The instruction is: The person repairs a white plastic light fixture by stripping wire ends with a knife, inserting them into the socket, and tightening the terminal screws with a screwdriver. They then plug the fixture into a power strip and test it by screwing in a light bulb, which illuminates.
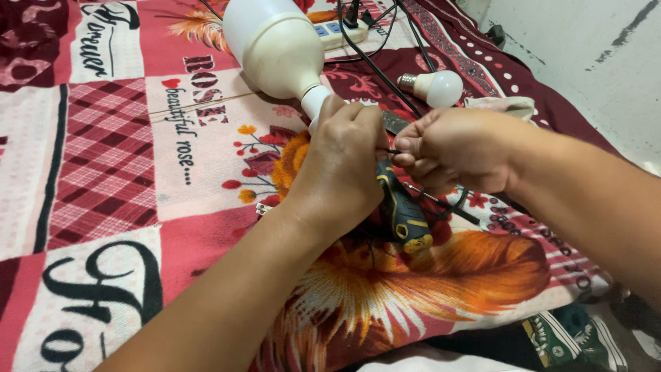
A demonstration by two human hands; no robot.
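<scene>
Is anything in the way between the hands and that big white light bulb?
Nothing visible is. The left hand already wraps the narrow neck of the big white bulb. The right hand sits close beside it, pinching a thin dark wire at the same spot. A black-and-yellow tool lies underneath on the blanket.

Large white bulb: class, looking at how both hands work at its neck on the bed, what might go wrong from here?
1. The large white bulb rests on a soft patterned blanket; only the left hand steadies its neck, so it could roll.
2. The right hand pinches a thin dark wire close to the other fingers; a slip might prick them.
3. Cables lie nearby and could snag.
</scene>
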